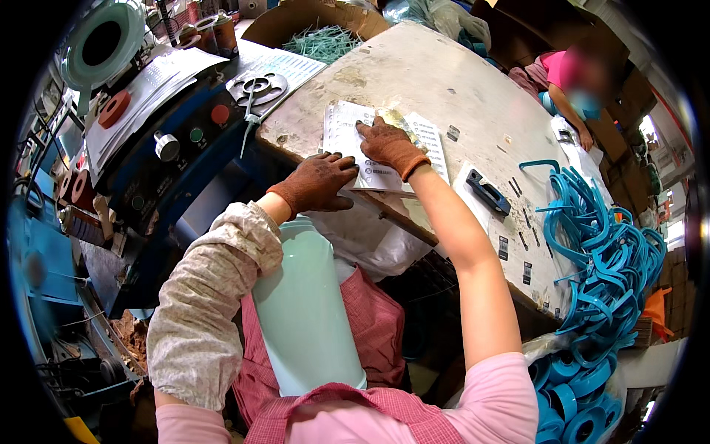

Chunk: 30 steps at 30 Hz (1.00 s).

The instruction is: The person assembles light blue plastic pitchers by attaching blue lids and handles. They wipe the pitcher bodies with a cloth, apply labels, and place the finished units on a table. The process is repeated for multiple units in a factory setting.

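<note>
My left hand [314, 181], in a worn brown-orange glove, reaches to the near left edge of a stack of printed label sheets [381, 177]. Its fingers are stretched out and the thumb stands apart. On the same sheets rests my right hand [392, 146], gloved alike, two fingertips spread on the paper; its other fingers are partly hidden. A yellowish patch shows on the sheets just beyond it. Across my lap, below the left hand, leans a pale green plastic container [307, 311], its upper end close under the left wrist.
The worn pale table [458, 89] carries a dark tool [488, 192] and small black labels. Blue plastic handles [592, 244] heap at the right. A machine panel with knobs [168, 146] stands left. Behind are a carton of green strips [325, 43] and another person [569, 89].
</note>
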### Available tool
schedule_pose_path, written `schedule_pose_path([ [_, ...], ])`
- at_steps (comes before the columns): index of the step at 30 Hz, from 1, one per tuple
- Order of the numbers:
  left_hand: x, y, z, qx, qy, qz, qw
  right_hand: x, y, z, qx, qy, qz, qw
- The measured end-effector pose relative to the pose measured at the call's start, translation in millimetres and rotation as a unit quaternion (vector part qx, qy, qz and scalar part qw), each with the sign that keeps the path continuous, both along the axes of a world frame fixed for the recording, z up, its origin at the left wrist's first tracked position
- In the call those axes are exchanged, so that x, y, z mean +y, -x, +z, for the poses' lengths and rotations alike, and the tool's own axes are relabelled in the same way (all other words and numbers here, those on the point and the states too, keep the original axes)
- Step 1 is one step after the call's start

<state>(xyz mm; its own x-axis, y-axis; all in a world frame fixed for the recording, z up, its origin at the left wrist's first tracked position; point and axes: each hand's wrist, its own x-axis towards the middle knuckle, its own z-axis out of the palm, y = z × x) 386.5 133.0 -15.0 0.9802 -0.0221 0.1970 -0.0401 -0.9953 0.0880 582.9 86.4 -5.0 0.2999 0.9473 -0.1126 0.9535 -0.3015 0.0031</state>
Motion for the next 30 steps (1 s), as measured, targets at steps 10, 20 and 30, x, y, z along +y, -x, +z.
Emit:
schedule_pose_path([
  [10, 2.3, -0.4, -2.6, -0.012, -0.027, -0.007, 1.0, 9.1, 10.0, 4.8, 0.052, 0.002, -0.009, 0.999],
  [20, 17.7, -1.2, 0.3, -0.005, 0.012, -0.004, 1.0, -6.3, -9.1, 43.3, -0.015, -0.475, 0.072, 0.877],
  [30, -66.3, -180.2, 43.2, 0.083, 0.233, 0.349, 0.904, -63.5, -102.9, -107.8, 0.565, -0.678, -0.131, 0.451],
])
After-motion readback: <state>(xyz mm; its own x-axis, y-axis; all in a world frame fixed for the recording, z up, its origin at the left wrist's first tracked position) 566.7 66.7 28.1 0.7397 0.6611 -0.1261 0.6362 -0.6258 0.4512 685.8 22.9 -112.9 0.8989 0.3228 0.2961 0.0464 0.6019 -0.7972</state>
